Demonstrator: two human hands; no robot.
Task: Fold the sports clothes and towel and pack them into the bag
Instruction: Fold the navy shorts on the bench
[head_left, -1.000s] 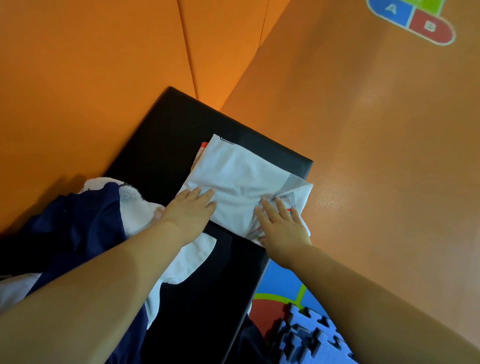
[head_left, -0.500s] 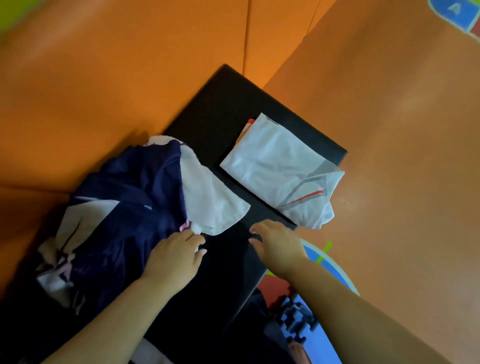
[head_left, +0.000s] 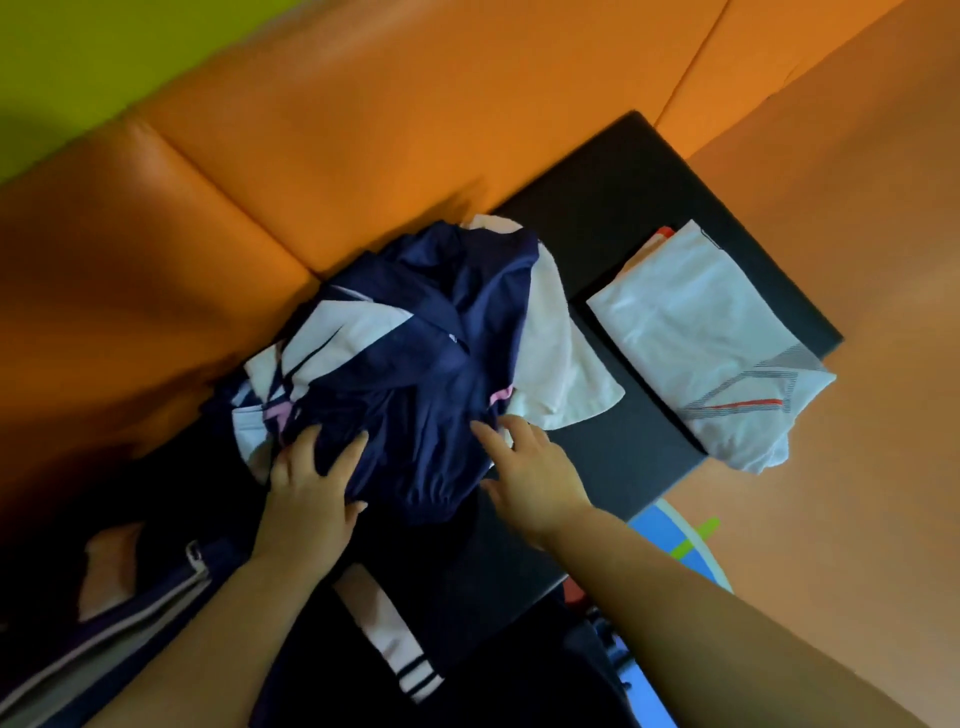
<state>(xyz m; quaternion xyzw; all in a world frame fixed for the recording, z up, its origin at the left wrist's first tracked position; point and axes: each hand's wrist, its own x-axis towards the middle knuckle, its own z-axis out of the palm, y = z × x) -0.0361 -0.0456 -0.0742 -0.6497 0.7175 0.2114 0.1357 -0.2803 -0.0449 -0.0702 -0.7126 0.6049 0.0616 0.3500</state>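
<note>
– Gripping anything, the left hand?
– Yes, its fingers bunch the crumpled navy-blue sports jersey with white and pink panels, heaped on the black padded bench. The right hand lies open, fingers spread at the jersey's edge.
– And the rest?
– A white towel lies partly under the jersey; a folded white garment with grey and red stripes sits apart at the bench's far end

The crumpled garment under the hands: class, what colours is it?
The crumpled garment is navy blue with white panels and pink accents, clearest in the head view.
</note>
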